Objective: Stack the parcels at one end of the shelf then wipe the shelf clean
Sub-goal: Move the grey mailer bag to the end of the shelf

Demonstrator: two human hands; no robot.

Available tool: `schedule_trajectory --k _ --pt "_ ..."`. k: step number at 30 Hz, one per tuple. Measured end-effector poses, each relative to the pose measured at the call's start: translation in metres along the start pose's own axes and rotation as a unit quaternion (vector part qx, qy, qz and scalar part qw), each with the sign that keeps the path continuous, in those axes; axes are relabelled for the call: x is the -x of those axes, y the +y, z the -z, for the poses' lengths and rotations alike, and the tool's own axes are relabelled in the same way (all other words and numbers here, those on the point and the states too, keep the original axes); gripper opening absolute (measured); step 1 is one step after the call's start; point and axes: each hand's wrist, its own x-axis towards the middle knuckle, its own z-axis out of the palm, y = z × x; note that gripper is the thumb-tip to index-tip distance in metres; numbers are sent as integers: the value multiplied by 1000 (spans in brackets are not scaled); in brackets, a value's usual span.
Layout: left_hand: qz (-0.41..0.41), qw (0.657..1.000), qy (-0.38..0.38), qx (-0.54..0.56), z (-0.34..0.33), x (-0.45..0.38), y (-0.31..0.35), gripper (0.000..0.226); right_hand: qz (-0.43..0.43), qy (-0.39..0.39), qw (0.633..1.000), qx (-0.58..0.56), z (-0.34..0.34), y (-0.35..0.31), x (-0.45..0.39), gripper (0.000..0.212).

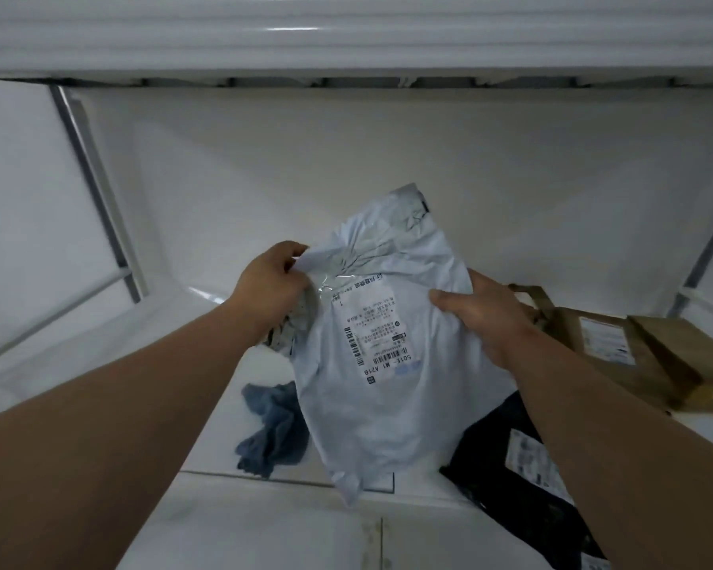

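Left hand [270, 281] and right hand [476, 312] pinching pale mailer [381, 355] by its edges above white shelf [206, 322], blue cloth [270, 429] beneath, black parcel [507, 466] partly hidden, brown boxes [634, 355] right, label unreadable.

Left hand [270, 281]: your fingers curl, pinching at far left.
Right hand [480, 312]: your thumb clamps; both forearms reach forward.

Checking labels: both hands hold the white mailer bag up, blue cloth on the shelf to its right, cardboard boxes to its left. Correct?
Sides are swapped. The head view shows both the left hand and right hand gripping the white mailer bag, but the blue cloth lies on its left and the cardboard boxes on its right.
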Motion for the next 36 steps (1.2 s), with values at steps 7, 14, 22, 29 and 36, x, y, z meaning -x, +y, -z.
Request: schedule_trajectory --k 7,14,22,29,36 --pt "163 977 22 138 39 -6 -60 88 -46 52 986 -155 -49 -8 -2 32" --pt "246 910 -124 309 47 -2 -106 40 -90 8 977 -194 -89 -2 8 21" --pt "188 921 -63 336 63 -15 -111 10 -60 74 982 -162 -100 5 10 18" --pt "177 927 -53 326 72 -19 -120 15 -50 96 980 -165 -115 -1 11 17" --pt "178 938 -37 295 72 -23 -123 21 -92 71 987 -115 -116 5 8 26"
